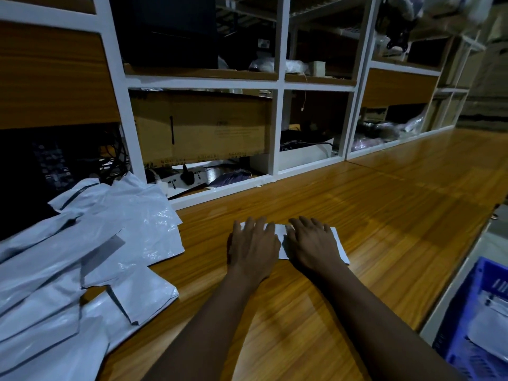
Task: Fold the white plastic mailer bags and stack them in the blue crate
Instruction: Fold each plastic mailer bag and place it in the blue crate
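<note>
Pressing folded white plastic mailer bag (281,240) flat at worktop (384,202) centre, left grip (253,243) and right grip (313,243) wide. Left to fold: heaped white mailers (110,237) at left edge. Few inside blue plastic crate (464,306).

A wooden table (384,215) with a glossy, plank-grained top ran from the near left to the far right, and a white-framed shelf unit (277,119) stood along its back edge. On its left end lay a loose, overlapping pile of white bags (82,257); apart from it, near the middle, one folded bag (340,250) lay flat on the wood, pressed under a flat left hand (253,248) and right hand (313,246). Beyond the table's right edge, lower down, a blue crate (464,312) stood on the pale floor (489,243) with white bags inside.
</note>
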The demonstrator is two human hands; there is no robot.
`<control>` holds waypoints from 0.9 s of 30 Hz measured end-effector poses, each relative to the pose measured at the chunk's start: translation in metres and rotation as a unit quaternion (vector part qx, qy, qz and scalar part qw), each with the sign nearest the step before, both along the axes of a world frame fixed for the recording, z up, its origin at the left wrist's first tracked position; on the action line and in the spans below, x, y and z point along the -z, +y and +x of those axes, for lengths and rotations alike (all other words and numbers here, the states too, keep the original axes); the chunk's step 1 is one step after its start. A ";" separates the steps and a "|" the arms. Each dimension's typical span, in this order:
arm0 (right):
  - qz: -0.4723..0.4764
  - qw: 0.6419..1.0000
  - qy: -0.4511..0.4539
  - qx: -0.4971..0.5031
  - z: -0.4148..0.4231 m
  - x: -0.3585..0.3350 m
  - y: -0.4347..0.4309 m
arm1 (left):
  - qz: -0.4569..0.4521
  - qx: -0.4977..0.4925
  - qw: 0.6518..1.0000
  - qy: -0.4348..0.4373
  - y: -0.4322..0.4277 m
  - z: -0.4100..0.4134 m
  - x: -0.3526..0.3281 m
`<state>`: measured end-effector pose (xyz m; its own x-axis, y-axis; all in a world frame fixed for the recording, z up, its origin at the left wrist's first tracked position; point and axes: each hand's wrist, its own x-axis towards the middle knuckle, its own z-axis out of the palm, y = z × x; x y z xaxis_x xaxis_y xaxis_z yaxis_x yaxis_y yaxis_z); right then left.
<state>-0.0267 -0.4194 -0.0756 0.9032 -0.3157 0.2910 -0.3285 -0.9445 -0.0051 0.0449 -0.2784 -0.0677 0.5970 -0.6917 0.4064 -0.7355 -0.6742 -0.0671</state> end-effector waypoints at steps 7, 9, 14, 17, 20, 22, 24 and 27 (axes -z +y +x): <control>0.038 0.999 -0.005 -0.029 0.004 0.003 -0.004 | 0.030 0.056 0.997 0.033 -0.032 0.009 0.005; 0.039 0.999 0.023 -0.028 0.005 0.003 -0.007 | 0.048 0.054 0.997 0.032 -0.032 0.018 0.010; 0.001 0.998 0.062 -0.028 0.006 0.002 -0.011 | 0.042 0.073 0.996 0.033 -0.030 0.027 0.017; -0.011 0.996 0.088 -0.020 0.009 0.002 -0.012 | 0.086 0.065 0.992 0.063 -0.029 0.024 0.014; -0.008 0.994 0.112 -0.016 0.012 0.001 -0.014 | 0.091 0.057 0.991 0.077 -0.030 0.027 0.015; -0.005 0.993 0.118 -0.014 0.013 0.000 -0.014 | 0.084 0.057 0.991 0.082 -0.031 0.028 0.015; -0.004 0.993 0.116 -0.013 0.013 0.002 -0.015 | 0.079 0.054 0.991 0.094 -0.032 0.028 0.015; 0.003 0.992 0.122 -0.003 0.014 0.003 -0.015 | 0.080 0.050 0.988 0.122 -0.032 0.028 0.012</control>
<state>-0.0124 -0.4344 -0.0786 0.9484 -0.3110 0.0612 -0.3149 -0.9466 0.0689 0.0733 -0.3102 -0.0802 0.5895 -0.7956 0.1396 -0.8051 -0.5928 0.0209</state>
